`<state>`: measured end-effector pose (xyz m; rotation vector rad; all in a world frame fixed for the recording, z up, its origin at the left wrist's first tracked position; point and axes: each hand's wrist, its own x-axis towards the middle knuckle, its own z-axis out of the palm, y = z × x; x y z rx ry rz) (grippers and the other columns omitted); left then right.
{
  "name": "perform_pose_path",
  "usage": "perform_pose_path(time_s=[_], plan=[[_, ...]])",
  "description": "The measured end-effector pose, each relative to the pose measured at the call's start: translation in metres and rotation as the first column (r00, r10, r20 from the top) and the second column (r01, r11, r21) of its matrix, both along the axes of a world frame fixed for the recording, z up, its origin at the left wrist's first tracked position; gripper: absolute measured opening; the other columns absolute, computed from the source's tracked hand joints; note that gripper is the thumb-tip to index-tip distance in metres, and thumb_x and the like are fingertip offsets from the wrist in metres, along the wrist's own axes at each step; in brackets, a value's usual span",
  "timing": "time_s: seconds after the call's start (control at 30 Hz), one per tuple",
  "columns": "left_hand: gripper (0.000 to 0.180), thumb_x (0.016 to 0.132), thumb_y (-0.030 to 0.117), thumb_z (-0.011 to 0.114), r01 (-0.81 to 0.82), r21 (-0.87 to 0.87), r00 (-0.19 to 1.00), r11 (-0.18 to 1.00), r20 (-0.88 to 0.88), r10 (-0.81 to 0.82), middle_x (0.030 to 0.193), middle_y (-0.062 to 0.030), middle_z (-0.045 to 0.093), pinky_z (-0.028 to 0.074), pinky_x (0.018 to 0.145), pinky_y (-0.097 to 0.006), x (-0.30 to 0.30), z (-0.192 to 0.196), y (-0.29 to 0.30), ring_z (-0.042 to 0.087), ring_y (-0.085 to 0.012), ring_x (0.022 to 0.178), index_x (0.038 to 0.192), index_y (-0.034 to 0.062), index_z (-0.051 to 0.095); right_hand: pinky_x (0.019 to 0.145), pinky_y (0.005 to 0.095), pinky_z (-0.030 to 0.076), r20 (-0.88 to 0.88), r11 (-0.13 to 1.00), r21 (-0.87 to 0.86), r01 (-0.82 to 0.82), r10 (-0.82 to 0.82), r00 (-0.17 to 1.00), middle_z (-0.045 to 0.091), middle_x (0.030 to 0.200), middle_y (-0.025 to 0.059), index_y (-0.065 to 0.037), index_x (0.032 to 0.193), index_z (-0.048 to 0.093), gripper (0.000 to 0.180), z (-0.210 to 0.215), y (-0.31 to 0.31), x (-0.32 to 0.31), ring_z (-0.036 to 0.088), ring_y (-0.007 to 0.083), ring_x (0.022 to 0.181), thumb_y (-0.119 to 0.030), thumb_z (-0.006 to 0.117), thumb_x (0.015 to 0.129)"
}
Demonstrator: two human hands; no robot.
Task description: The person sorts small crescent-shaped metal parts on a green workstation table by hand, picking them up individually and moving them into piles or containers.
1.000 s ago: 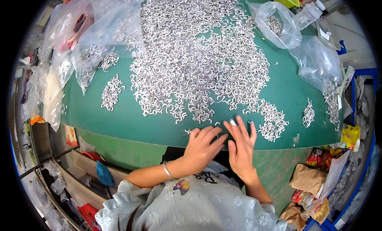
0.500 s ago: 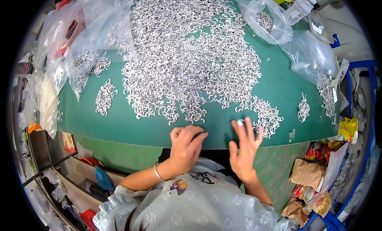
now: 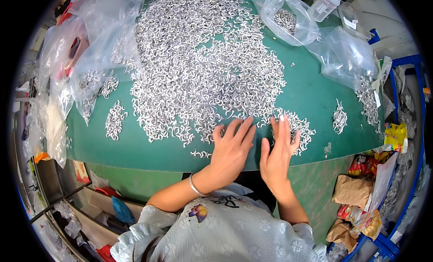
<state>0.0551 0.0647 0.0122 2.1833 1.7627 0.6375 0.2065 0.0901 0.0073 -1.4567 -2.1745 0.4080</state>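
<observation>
A large heap of small curved silvery metal pieces spreads over the green tabletop. My left hand lies palm down with its fingers apart, the tips at the near edge of the heap. A short row of loose pieces lies just left of it. Beside it, my right hand has its fingers stretched out, against a smaller cluster of the same pieces at the heap's right corner. Whether its fingertips press on any piece is hard to make out.
Small separate piles lie at left and right. Clear plastic bags with pieces stand at the far left and far right, near a white bottle. A blue rack stands on the right; the table's curved edge faces me.
My left hand has uncurled and moved right and forward to the heap's edge. A short row of pieces now lies left of it. My right hand has reached slightly forward. The view has shifted a little.
</observation>
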Motion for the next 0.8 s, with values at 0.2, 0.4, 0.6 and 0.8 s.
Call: perform_pose_path(time_s=[0.2,0.4,0.6,0.8], plan=[[0.043,0.080,0.008,0.069,-0.104,-0.044,0.995,0.994,-0.006,0.104,0.138,-0.0081,0.051,0.023,0.109,-0.059,-0.020,-0.004,-0.014,0.044,-0.0306,0.132,0.122,0.0046,0.061,0.111,0.0655,0.010,-0.095,0.979,-0.120,-0.163,0.152,0.984,0.050,0.142,0.0189,0.009,0.142,0.035,0.054,0.000,-0.027,-0.002,0.035,0.0388,0.141,-0.010,0.053,0.095],[0.045,0.082,0.004,0.065,0.017,-0.044,1.000,0.999,0.000,-0.017,0.133,-0.0099,0.053,0.019,0.111,-0.058,-0.007,-0.001,-0.013,0.044,-0.0309,0.132,0.127,0.0045,0.058,0.112,0.0641,0.011,-0.049,0.977,-0.138,-0.165,0.159,0.986,0.056,0.139,0.0171,0.010,0.143,0.031,0.053,0.002,-0.023,-0.004,0.037,0.0370,0.141,-0.007,0.048,0.096],[0.041,0.084,0.007,0.065,0.027,-0.063,0.992,0.998,0.127,-0.019,0.135,-0.0114,0.050,0.022,0.111,-0.056,-0.007,0.000,-0.022,0.044,-0.0308,0.131,0.124,0.0011,0.058,0.113,0.0619,0.012,-0.107,0.986,-0.065,-0.152,0.145,0.984,0.059,0.137,0.0128,0.007,0.141,0.038,0.047,0.002,-0.006,0.002,0.036,0.0361,0.142,-0.003,0.047,0.096],[0.036,0.082,-0.001,0.062,0.060,-0.064,0.993,0.996,0.110,-0.053,0.130,-0.0124,0.054,0.025,0.112,-0.058,-0.008,-0.002,-0.030,0.049,-0.0312,0.127,0.118,-0.0018,0.060,0.112,0.0647,0.012,-0.023,0.975,-0.124,-0.183,0.182,0.983,0.060,0.135,0.0099,0.005,0.138,0.043,0.045,0.002,-0.009,0.004,0.036,0.0362,0.142,-0.005,0.052,0.094]])
